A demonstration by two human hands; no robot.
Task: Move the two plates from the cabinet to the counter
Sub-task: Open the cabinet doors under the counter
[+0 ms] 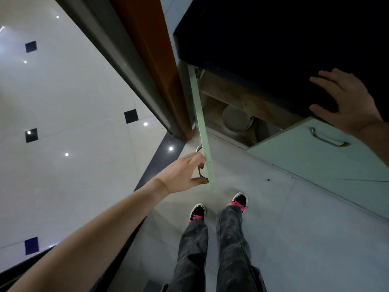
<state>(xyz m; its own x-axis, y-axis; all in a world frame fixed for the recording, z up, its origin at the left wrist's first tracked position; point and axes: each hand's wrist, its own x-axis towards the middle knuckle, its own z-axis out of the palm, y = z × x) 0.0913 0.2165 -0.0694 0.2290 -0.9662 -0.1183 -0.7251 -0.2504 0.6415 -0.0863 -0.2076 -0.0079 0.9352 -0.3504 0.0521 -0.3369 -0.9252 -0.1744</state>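
A low cabinet under a dark counter [273,34] stands open. Its pale green left door [203,131] is swung out edge-on toward me. My left hand [183,173] grips the metal handle [201,163] on that door. Inside, on the cabinet floor, lie round grey plates [236,120], stacked and partly hidden by the wooden frame. My right hand [347,102] rests with fingers spread on the counter's front edge, holding nothing.
The right cabinet door [311,152] with a metal handle [326,138] is shut. A brown door frame [151,60] stands left of the cabinet. A white tiled wall [63,102] fills the left. My feet [219,207] stand on the grey floor.
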